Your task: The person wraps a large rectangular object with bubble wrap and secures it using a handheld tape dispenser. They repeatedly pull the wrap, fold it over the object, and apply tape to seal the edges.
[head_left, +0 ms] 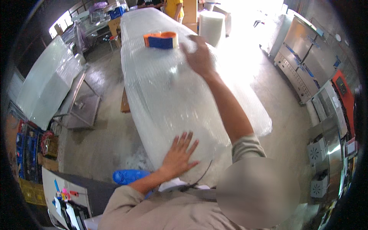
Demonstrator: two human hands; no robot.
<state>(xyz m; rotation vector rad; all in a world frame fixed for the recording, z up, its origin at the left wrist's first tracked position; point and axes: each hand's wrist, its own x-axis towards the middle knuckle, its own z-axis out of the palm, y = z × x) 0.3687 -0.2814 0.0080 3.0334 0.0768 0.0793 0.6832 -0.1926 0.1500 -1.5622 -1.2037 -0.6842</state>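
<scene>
A long bundle covered in clear bubble wrap (168, 92) stretches away in front of me. My left hand (178, 155) lies on its near end, palm down and fingers spread. Farther along, my right hand (198, 59) reaches over the right side of the wrap, slightly blurred, with its fingers apart and nothing seen in them. Just left of that hand, a wide roll of tape (159, 43), orange and dark blue, rests on top of the wrap without a visible grip on it.
A blue bottle-like container (130, 176) is beside my left forearm. On the left, a metal table (82, 103) stands near another wrapped bundle (48, 82). Steel cabinets (303, 53) line the right. Beyond the far end are a white roll (211, 28) and a person in yellow (173, 8).
</scene>
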